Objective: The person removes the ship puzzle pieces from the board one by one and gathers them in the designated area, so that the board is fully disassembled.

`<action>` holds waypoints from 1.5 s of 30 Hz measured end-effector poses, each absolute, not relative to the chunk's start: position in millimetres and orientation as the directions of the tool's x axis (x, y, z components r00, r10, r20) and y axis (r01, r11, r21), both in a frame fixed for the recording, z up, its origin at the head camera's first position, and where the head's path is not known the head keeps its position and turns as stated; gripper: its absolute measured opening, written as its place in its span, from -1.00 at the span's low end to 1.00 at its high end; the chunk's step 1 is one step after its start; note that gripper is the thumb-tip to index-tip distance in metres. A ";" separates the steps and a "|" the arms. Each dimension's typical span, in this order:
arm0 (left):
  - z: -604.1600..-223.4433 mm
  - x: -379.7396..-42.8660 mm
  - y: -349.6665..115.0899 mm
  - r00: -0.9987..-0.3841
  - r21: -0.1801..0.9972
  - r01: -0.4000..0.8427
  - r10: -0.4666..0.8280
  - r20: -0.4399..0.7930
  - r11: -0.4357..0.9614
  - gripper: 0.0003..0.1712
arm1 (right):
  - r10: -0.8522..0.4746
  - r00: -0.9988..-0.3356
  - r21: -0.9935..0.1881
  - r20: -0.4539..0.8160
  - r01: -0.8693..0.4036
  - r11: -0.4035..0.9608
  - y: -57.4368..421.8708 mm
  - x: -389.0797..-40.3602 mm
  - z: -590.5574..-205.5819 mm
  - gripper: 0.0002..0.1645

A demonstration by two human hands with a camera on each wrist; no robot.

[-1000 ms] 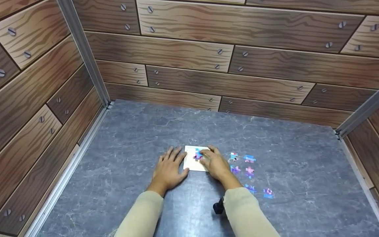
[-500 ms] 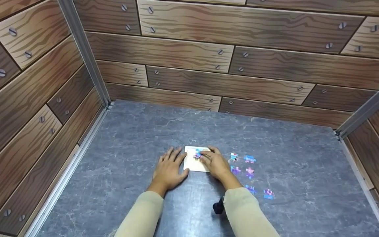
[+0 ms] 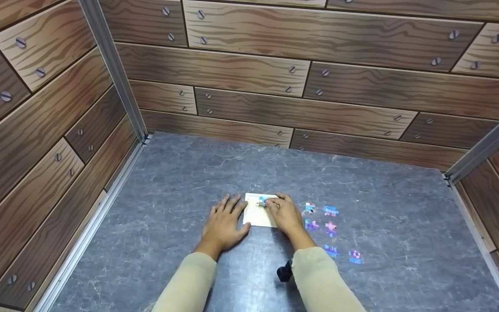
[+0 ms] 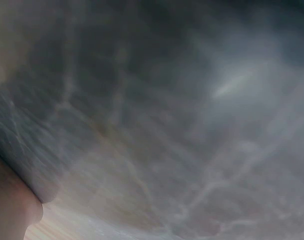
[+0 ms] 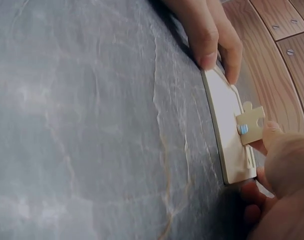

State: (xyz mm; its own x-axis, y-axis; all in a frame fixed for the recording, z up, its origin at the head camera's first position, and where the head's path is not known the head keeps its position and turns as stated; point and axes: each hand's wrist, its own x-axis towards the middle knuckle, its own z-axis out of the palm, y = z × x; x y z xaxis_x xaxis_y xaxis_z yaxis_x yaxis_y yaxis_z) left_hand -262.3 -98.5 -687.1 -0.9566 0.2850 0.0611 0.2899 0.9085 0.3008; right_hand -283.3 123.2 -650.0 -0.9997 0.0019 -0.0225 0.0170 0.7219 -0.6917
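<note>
A square cream puzzle frame lies on the table between my hands. My right hand pinches a jigsaw piece above it; the piece stands tilted up, its pale back facing the right wrist camera. Through its notch shows a bit of blue. Other fingers of this hand rest along the frame's right side. My left hand lies flat with fingers spread, thumb and index fingertips at the frame's left edge. The left wrist view holds mostly blurred tabletop and some skin at lower left.
To the right of the frame, several colourful jigsaw pieces lie apart on the grey marbled table. A black object sits by the right sleeve. Wood-patterned walls with metal corner posts enclose the table.
The jigsaw piece in my right hand has tipped up from nearly flat, so less of its coloured face shows. The left hand stays put; the head view has shifted slightly.
</note>
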 end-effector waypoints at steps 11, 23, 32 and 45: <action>-689.1 -263.8 -99.1 -0.956 0.302 0.292 0.284 0.072 0.907 -0.18 | -0.052 -0.997 -0.744 -0.057 0.008 0.668 127.6 -283.5 -653.0 -0.60; -688.8 -265.3 -97.5 -0.954 0.290 0.300 0.290 0.076 0.909 -0.17 | -0.042 -0.997 -0.665 -0.060 0.008 0.747 128.2 -280.7 -653.7 -0.58; -686.7 -263.5 -97.4 -0.958 0.295 0.284 0.283 0.047 0.912 -0.17 | -0.066 -0.997 -0.674 -0.034 -0.026 0.738 129.4 -279.1 -655.0 -0.60; -687.6 -264.3 -97.9 -0.957 0.310 0.291 0.282 0.073 0.905 -0.18 | -0.056 -0.998 -0.658 -0.022 -0.028 0.753 126.4 -281.1 -651.9 -0.54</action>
State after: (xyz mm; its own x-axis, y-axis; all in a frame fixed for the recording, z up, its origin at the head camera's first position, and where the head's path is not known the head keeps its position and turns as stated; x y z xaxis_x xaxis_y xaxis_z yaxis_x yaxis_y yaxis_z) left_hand -264.3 -97.9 -687.6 -0.9566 0.2820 0.0731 0.2905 0.9054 0.3096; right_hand -281.1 126.4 -651.9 -0.9982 -0.0563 -0.0218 -0.0281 0.7529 -0.6575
